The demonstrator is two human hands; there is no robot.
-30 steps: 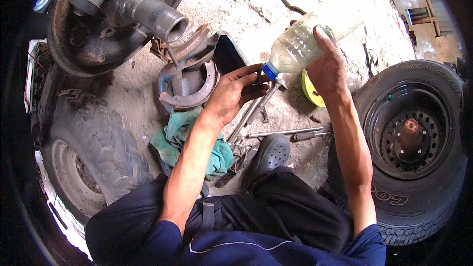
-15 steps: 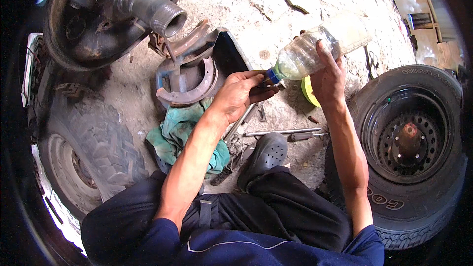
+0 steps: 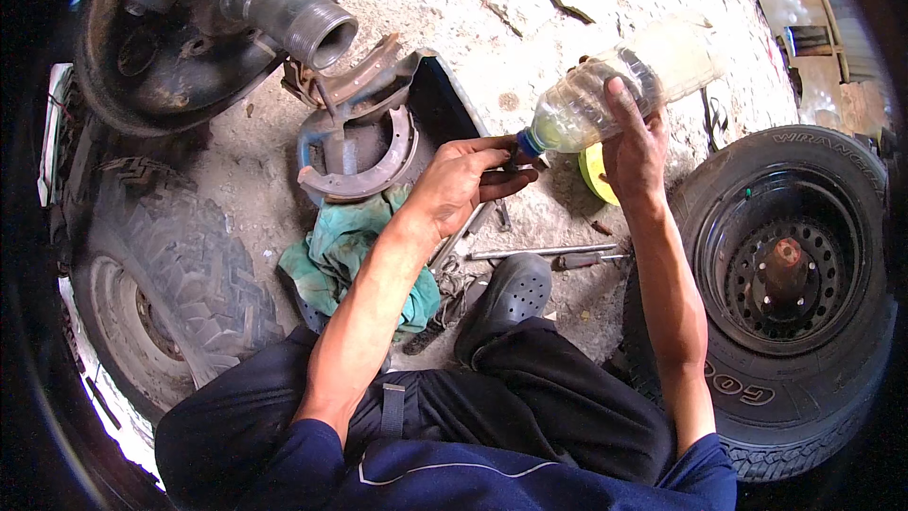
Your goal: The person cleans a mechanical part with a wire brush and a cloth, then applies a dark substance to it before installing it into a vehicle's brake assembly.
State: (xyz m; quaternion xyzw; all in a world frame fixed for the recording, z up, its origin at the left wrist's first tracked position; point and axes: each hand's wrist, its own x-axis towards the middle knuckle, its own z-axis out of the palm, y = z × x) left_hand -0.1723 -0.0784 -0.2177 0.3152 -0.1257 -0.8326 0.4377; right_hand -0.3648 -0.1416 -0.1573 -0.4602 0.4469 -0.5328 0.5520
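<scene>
My right hand is wrapped round a clear plastic bottle, tilted with its blue cap low and to the left. Some pale liquid shows near the bottle's neck. Just beneath the cap, my left hand has its fingers bent together, the index fingertip close to or touching the cap. A small dark thing seems to sit between those fingers, too hidden to name. Behind the right wrist lies a yellow-green round thing, partly covered.
A threaded hub spindle juts in at upper left. Below it a curved brake shoe rests on a dark metal tray, beside a green rag. Steel rods lie by my shoe. A wheel is at right, a worn tyre at left.
The bottle and right hand have shifted slightly to the right and down. The left fingers have moved a little below the cap, with a small dark thing now showing there.
</scene>
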